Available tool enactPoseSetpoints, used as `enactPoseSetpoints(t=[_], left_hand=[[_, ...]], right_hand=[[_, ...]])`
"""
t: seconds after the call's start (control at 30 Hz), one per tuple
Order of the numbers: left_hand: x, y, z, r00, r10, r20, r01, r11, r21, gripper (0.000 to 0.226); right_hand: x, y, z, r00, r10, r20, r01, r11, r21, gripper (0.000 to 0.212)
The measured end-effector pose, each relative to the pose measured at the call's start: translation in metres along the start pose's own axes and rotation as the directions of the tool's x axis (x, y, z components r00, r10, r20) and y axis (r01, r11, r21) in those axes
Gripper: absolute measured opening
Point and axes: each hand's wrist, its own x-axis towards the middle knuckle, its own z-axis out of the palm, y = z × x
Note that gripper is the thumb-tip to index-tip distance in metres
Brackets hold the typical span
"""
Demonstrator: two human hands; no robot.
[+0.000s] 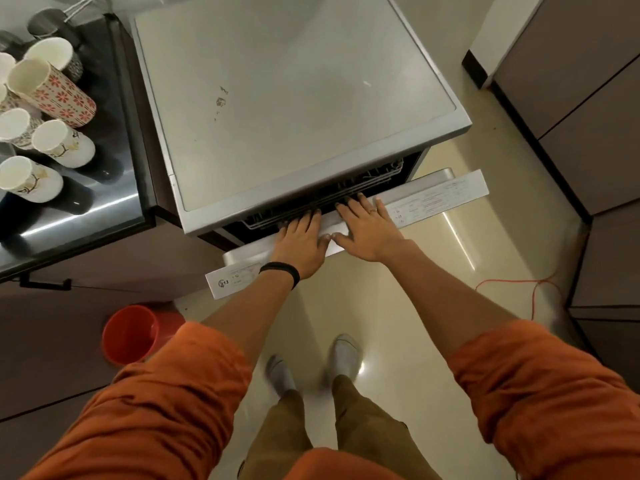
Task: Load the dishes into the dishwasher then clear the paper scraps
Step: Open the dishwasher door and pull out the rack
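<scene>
The task looks barely begun: the grey dishwasher point(294, 98) stands just beside the counter point(86, 216), its door point(436, 197) tipped only part-way open, a dark wire rack point(349, 190) showing in the gap. The person's left hand point(301, 244) and right hand point(369, 228) lie side by side on the door's top edge, fingers stretched flat, gripping nothing. The cups point(52, 95) sit unloaded on the counter. Brownish flecks point(220, 100) mark the dishwasher's scuffed top; whether they are paper scraps cannot be told
</scene>
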Motion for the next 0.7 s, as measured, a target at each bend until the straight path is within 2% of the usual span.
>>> enactPoseSetpoints(t=[0.17, 0.27, 0.43, 0.57, 0.7], left_hand=[[-0.003, 0.001, -0.003, 0.996, 0.03, 0.085, -0.026, 0.999, -0.044, 0.065], [-0.014, 0.002, 0.007, 0.987, 0.085, 0.139, -0.068, 0.991, -0.118, 0.063], [-0.039, 0.01, 0.03, 0.948, 0.188, 0.255, -0.157, 0.978, -0.134, 0.037], [-0.067, 0.016, 0.072, 0.887, 0.27, 0.375, -0.216, 0.96, -0.18, 0.046], [-0.097, 0.03, 0.127, 0.844, 0.318, 0.432, -0.231, 0.943, -0.241, 0.045]], right_hand=[[-0.018, -0.004, 0.01, 0.999, 0.034, 0.028, -0.032, 0.998, -0.051, 0.079], [-0.035, -0.008, 0.015, 0.991, 0.087, 0.099, -0.083, 0.995, -0.049, 0.083], [-0.073, -0.02, 0.027, 0.95, 0.191, 0.247, -0.15, 0.973, -0.174, 0.081], [-0.105, -0.024, 0.078, 0.894, 0.271, 0.357, -0.196, 0.952, -0.233, 0.084], [-0.15, -0.012, 0.139, 0.88, 0.303, 0.367, -0.237, 0.948, -0.215, 0.09]])
